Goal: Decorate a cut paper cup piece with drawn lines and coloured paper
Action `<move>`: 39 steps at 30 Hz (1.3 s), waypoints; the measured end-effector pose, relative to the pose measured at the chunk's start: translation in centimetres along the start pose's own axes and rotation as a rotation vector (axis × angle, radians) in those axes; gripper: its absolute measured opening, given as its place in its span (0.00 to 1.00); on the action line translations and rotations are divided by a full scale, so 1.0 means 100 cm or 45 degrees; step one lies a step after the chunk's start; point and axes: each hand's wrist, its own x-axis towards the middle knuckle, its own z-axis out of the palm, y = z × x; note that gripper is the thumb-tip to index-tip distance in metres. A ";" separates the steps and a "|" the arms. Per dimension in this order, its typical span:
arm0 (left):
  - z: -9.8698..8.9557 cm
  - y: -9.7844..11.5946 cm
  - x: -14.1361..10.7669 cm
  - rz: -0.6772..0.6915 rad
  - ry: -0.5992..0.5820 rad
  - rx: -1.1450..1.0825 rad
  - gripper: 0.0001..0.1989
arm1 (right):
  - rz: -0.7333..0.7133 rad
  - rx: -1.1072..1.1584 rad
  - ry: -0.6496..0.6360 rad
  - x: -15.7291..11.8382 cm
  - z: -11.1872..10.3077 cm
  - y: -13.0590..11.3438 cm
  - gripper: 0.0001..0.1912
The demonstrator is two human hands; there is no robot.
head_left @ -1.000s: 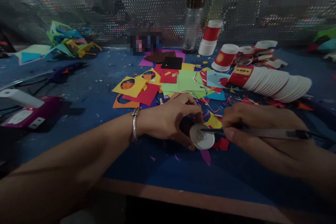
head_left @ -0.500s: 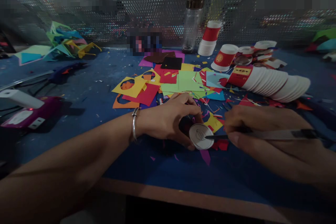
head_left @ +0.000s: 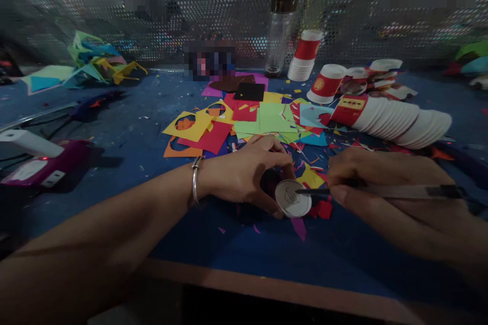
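Observation:
My left hand [head_left: 247,170], with a silver bangle at the wrist, is closed around a paper cup [head_left: 285,203] turned on its side. The cup's round white base faces me and carries a small outline with dark parallel lines inside; most of its wall is hidden by my fingers. In my right hand [head_left: 389,198] is a pen [head_left: 404,192], gripped near its dark front end, its tip on the drawing on the base. Coloured scraps, among them a yellow piece [head_left: 310,176] and a red piece [head_left: 325,209], lie beneath and beside the cup.
Coloured paper sheets [head_left: 276,117] and cut offcuts spread over the blue table [head_left: 183,244]. A row of nested paper cups [head_left: 396,117] lies at right. Behind stand another cup stack [head_left: 305,56] and a clear bottle [head_left: 280,40]. A purple power strip [head_left: 64,162] is at left.
The pen tip has shifted slightly up and left on the cup base, and more dark lines show inside the outline. My left hand and the cup have hardly moved.

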 end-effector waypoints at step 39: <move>0.000 -0.003 0.003 0.014 0.007 0.011 0.24 | -0.059 -0.027 -0.010 0.000 0.004 0.001 0.08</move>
